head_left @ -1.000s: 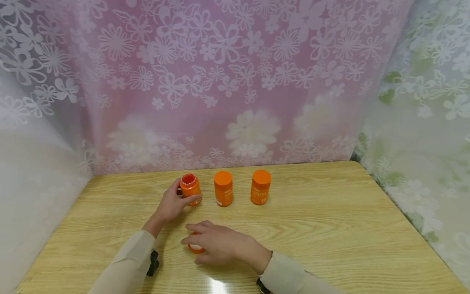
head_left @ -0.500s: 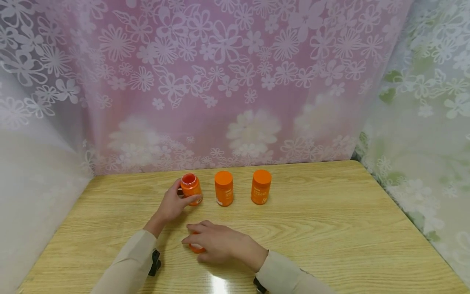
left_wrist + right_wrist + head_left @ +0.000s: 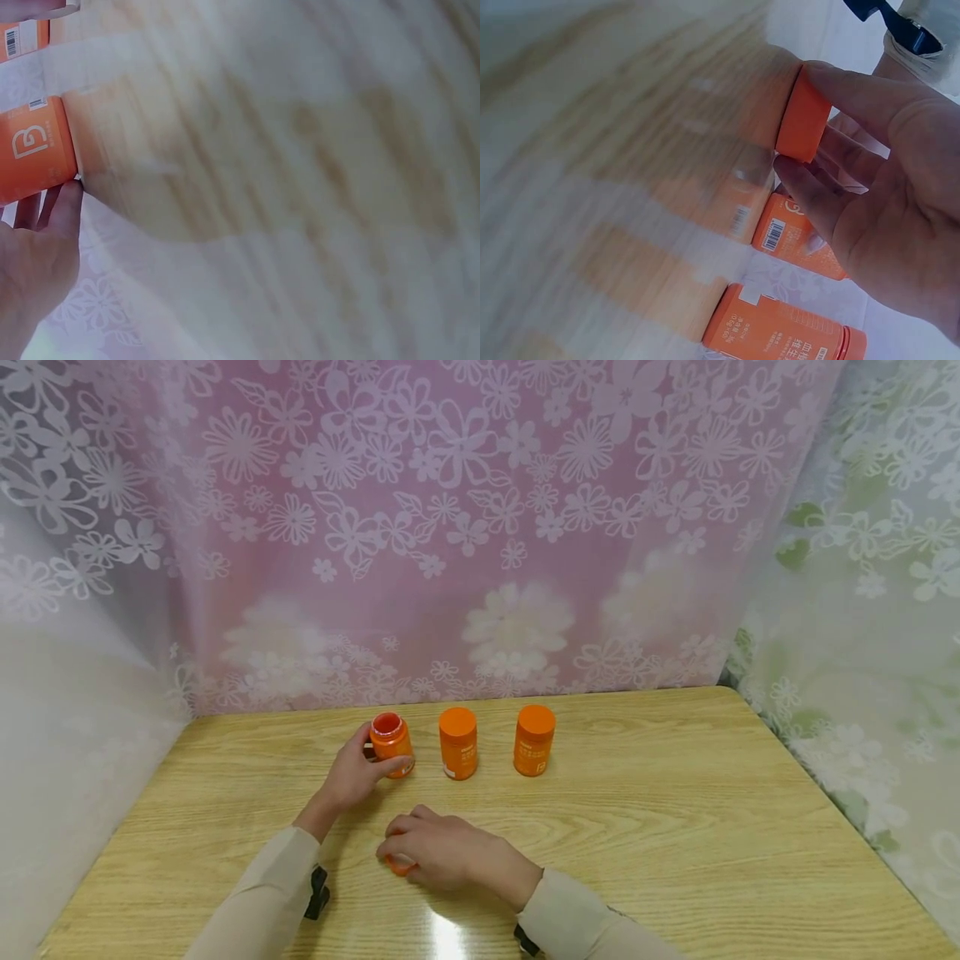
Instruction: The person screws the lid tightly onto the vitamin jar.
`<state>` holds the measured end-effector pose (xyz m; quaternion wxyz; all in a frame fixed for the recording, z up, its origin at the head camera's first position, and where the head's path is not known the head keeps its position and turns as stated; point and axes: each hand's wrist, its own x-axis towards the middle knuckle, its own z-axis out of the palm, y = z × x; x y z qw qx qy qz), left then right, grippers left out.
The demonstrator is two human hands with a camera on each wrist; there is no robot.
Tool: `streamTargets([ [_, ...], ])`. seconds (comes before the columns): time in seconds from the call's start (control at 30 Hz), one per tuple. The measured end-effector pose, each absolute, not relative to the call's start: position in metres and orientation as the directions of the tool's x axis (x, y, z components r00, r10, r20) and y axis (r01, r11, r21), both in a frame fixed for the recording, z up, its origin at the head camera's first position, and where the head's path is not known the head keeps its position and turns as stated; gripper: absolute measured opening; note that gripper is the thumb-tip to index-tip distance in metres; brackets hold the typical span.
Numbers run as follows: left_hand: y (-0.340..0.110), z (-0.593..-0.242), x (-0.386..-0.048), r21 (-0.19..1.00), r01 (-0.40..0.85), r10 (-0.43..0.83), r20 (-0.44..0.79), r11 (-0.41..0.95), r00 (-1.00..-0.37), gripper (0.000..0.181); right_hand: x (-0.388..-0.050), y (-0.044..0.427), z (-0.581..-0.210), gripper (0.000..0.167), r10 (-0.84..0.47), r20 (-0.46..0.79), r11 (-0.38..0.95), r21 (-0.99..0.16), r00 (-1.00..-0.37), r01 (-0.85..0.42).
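My left hand (image 3: pixel 351 778) grips an uncapped orange bottle (image 3: pixel 393 746) that stands upright, its red inside visible through the mouth. In the left wrist view, the fingers curl round the lower part of this orange bottle (image 3: pixel 36 150). Nearer the front, my right hand (image 3: pixel 442 852) holds an orange bottle lid (image 3: pixel 400 864) at the table surface, its pale inside facing up. The right wrist view has the lid (image 3: pixel 804 116) pinched between thumb and fingers. From the head view, the right fingers cover part of the lid.
Two capped bottles stand upright right of the open one: a middle bottle (image 3: pixel 458 743) and a right bottle (image 3: pixel 534 741). The wooden table (image 3: pixel 660 827) ends at a pink floral curtain (image 3: pixel 510 527) behind. Pale floral curtains hang at both sides.
My right hand's fingers have drawn in round the lid, where they were more spread before. The left hand and the bottles look unmoved.
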<state>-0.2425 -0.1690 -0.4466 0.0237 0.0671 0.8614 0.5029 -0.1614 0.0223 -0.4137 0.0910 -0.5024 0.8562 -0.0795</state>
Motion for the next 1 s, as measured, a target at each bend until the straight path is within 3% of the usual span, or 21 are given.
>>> streamTargets([
  [0.6, -0.172, -0.439, -0.243, 0.864, 0.106, 0.175, 0.020, 0.492, -0.984, 0.065, -0.163, 0.018, -0.411, 0.035, -0.869, -0.077, 0.492, -0.236, -0.488, -0.838],
  [1.0, -0.171, -0.444, -0.244, 0.874, 0.106, 0.159, 0.034, 0.474, -0.987, 0.063, -0.173, 0.019, -0.399, 0.031, -0.835, -0.117, 0.539, -0.367, -0.537, -0.758],
])
